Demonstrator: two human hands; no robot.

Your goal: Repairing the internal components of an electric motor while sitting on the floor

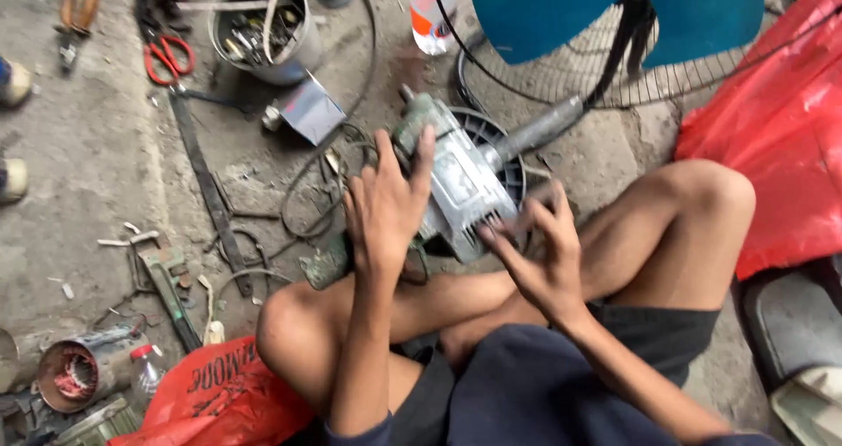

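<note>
Grey motor housing propped against crossed legs, left hand fingers spread over its upper side, right hand fingertips splayed on vented end, red printed bag lower left, orange-labelled bottle top centre.

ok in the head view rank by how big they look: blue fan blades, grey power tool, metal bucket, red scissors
1. blue fan blades, cut by the frame
2. grey power tool
3. metal bucket
4. red scissors

Left hand spread over grey angle grinder, right hand fingertips at grinder's vented end; red-handled scissors, metal bucket beyond grinder; blue fan just behind.
</note>
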